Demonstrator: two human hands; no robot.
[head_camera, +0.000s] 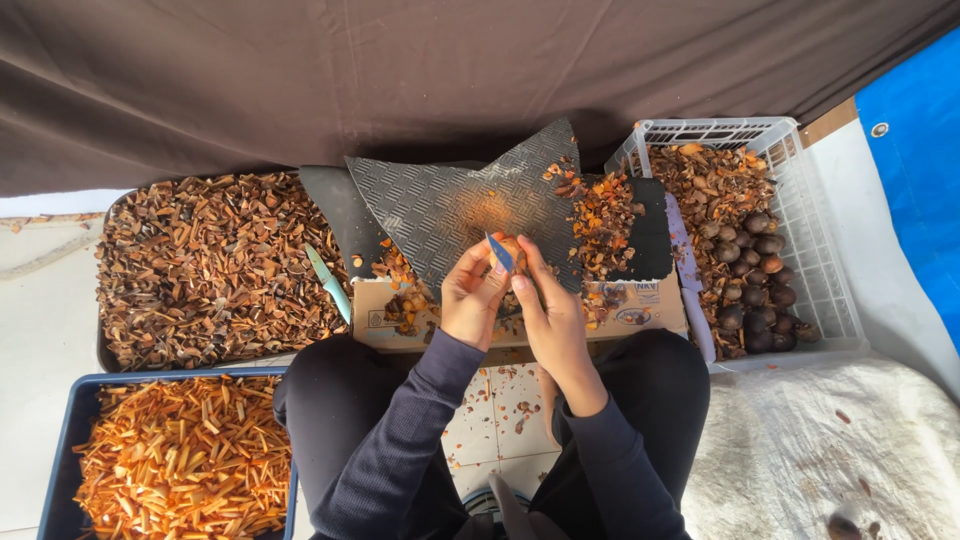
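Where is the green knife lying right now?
In the head view, the green knife lies left of the left hand, at the right edge of the tray of brown husks.

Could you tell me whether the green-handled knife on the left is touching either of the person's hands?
Apart. The head view shows the green-handled knife lying by the tray of husks, with bare mat between it and the left hand; the right hand is farther still.

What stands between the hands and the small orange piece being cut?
Nothing visible: the left hand and right hand already hold the orange piece together, with the small blue blade against it.
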